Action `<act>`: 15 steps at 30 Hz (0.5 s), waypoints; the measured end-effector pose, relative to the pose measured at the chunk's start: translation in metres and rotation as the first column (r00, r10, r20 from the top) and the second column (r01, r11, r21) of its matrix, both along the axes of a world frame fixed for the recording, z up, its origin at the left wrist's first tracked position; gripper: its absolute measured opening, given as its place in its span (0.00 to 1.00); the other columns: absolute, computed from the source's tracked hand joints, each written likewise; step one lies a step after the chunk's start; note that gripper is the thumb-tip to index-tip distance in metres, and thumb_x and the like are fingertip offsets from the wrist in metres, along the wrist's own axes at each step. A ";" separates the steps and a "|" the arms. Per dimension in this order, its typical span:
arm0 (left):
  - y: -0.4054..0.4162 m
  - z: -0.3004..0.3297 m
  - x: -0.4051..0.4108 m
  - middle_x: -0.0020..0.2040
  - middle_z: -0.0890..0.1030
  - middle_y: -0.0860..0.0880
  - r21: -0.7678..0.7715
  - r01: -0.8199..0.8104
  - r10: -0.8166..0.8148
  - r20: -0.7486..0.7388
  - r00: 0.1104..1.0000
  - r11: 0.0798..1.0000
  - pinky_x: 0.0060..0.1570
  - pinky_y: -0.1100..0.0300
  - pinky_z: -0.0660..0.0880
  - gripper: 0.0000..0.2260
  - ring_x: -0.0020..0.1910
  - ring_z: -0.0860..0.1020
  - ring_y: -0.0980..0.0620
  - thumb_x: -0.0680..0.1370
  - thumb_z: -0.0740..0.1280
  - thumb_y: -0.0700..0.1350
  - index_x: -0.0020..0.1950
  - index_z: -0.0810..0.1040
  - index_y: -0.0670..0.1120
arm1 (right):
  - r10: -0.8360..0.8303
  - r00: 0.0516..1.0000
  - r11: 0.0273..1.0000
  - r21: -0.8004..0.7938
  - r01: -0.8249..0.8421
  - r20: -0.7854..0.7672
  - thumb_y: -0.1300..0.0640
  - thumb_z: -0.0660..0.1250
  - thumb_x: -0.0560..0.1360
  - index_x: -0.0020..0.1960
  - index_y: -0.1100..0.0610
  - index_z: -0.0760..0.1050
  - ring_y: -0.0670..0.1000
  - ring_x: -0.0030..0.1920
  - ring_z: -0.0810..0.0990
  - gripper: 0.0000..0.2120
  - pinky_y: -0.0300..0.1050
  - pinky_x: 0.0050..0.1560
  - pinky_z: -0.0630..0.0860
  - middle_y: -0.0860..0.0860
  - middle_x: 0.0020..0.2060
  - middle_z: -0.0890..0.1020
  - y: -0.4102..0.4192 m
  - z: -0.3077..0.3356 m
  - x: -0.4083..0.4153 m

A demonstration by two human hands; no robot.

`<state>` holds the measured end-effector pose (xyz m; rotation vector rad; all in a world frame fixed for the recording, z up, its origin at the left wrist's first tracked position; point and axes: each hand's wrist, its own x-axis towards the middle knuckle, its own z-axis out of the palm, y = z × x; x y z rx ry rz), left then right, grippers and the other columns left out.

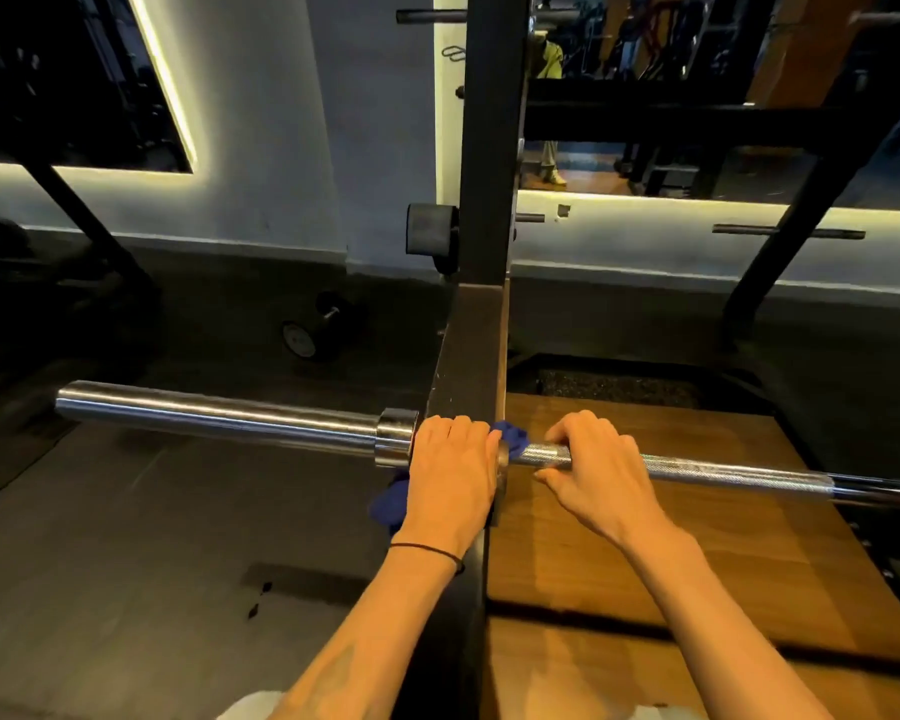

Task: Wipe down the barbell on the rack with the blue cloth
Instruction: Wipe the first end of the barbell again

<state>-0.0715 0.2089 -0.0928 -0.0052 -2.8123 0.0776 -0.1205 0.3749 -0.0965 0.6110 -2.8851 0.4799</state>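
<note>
A steel barbell lies across the black rack upright, its smooth sleeve reaching left and its knurled shaft running right. My left hand is closed over the bar just right of the sleeve collar, at the upright, with the blue cloth bunched under it. One end of the cloth shows past my fingers and another hangs below my palm. My right hand grips the knurled shaft just right of the cloth, fingers curled over the bar.
A black dumbbell lies on the dark rubber floor at the left, near the grey wall. A wooden platform spreads under the bar on the right. Mirrors with lit edges line the wall, and slanted rack braces stand at far left and right.
</note>
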 end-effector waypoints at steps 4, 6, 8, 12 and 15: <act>0.001 -0.013 -0.002 0.35 0.75 0.50 0.136 0.000 0.014 -0.105 0.994 0.991 0.41 0.53 0.72 0.12 0.33 0.71 0.52 0.71 0.75 0.51 0.40 0.73 0.50 | 0.046 0.975 0.929 0.350 -0.123 0.218 0.43 0.73 0.71 0.74 0.51 0.64 0.55 0.67 0.70 0.36 0.50 0.64 0.71 0.53 0.68 0.70 -0.023 0.031 -0.036; 0.000 -0.017 0.002 0.35 0.74 0.51 0.176 0.020 0.003 -0.133 0.991 0.984 0.41 0.53 0.72 0.12 0.34 0.71 0.52 0.72 0.74 0.50 0.40 0.71 0.50 | -0.030 0.904 0.933 0.337 -0.128 0.426 0.40 0.72 0.72 0.75 0.53 0.64 0.58 0.66 0.72 0.37 0.54 0.67 0.72 0.55 0.68 0.71 -0.035 0.032 -0.051; -0.002 -0.017 0.006 0.38 0.74 0.51 0.200 0.059 -0.030 -0.145 0.989 0.978 0.46 0.52 0.73 0.08 0.37 0.71 0.51 0.75 0.71 0.49 0.43 0.72 0.50 | -0.081 0.823 0.950 0.293 -0.107 0.562 0.42 0.72 0.71 0.69 0.53 0.71 0.56 0.57 0.78 0.30 0.54 0.62 0.76 0.54 0.60 0.78 -0.042 0.024 -0.053; -0.008 -0.016 0.008 0.40 0.76 0.48 0.162 0.076 -0.058 -0.111 0.992 0.984 0.56 0.47 0.75 0.06 0.40 0.74 0.48 0.74 0.71 0.45 0.46 0.75 0.47 | -0.075 0.911 0.936 0.343 -0.075 0.405 0.47 0.68 0.72 0.42 0.51 0.75 0.50 0.41 0.83 0.08 0.48 0.51 0.80 0.48 0.39 0.83 -0.039 0.015 -0.039; -0.011 0.002 0.012 0.49 0.77 0.46 0.050 0.124 -0.128 0.072 0.989 0.991 0.60 0.49 0.70 0.05 0.48 0.75 0.46 0.80 0.63 0.44 0.53 0.74 0.45 | -0.070 0.974 0.926 0.377 -0.016 0.214 0.47 0.67 0.74 0.39 0.51 0.70 0.51 0.39 0.78 0.11 0.46 0.45 0.77 0.48 0.36 0.76 -0.038 0.016 -0.027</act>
